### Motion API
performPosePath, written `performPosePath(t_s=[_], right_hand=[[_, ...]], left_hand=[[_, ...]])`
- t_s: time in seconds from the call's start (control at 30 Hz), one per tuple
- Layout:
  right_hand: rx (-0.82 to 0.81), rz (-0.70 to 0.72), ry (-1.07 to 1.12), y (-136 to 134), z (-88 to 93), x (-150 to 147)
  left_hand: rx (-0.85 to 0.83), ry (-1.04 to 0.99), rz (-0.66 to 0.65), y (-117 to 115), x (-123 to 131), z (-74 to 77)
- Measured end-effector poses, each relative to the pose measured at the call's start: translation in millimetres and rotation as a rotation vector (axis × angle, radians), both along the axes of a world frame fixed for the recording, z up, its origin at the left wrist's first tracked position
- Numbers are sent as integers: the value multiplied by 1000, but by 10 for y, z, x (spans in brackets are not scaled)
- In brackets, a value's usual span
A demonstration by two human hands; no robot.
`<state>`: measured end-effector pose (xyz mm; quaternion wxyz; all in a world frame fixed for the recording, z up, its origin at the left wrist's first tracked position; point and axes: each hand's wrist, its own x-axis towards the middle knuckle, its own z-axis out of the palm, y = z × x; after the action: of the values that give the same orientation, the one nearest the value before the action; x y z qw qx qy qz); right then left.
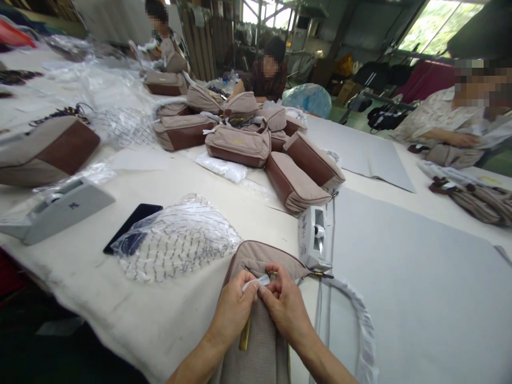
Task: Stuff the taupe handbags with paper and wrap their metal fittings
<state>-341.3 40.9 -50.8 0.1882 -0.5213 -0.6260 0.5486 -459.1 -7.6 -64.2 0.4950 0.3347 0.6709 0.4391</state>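
Note:
A taupe fabric handbag (262, 330) with brown trim lies in front of me at the table's near edge. Over its upper part, my left hand (236, 298) pinches one end of a small white strip (256, 282). My right hand (282, 296) is closed at the strip's other end, close to a gold-coloured zipper piece (272, 273). A gold metal bar (245, 335) shows on the bag below my left fingers. From the bag's right corner, a strap (362, 314) wrapped in white material curves down over grey sheeting.
Tape dispensers (314, 237) stand beyond the bag and at the left (68, 208). Printed clear plastic (180, 240) partly covers a dark phone-like slab (134, 226). Several similar bags (240, 144) are piled farther back. Other people sit around the table, one at the right (448, 122).

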Motion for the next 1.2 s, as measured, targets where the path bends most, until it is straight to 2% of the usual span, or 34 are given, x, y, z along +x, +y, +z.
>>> performPosePath(t_s=[0.17, 0.3, 0.4, 0.53, 0.77, 0.93, 1.2], right_hand=[[173, 81, -53, -25, -143, 32], [498, 182, -88, -27, -319, 51], [692, 223, -79, -5, -328, 101], [863, 247, -137, 62, -199, 191], [1208, 515, -185, 216, -144, 117], [1226, 563, -270, 244, -151, 55], [1177, 431, -226, 192, -239, 60]], left_hand=[[-158, -463, 82, 59, -10, 29], [-243, -670, 72, 78, -67, 112], [-258, -729, 106, 81, -95, 111], [-273, -781, 148, 78, -120, 67], [-291, -806, 163, 91, -128, 72], [-284, -772, 175, 79, -87, 62], [-189, -530, 109, 30, 25, 35]])
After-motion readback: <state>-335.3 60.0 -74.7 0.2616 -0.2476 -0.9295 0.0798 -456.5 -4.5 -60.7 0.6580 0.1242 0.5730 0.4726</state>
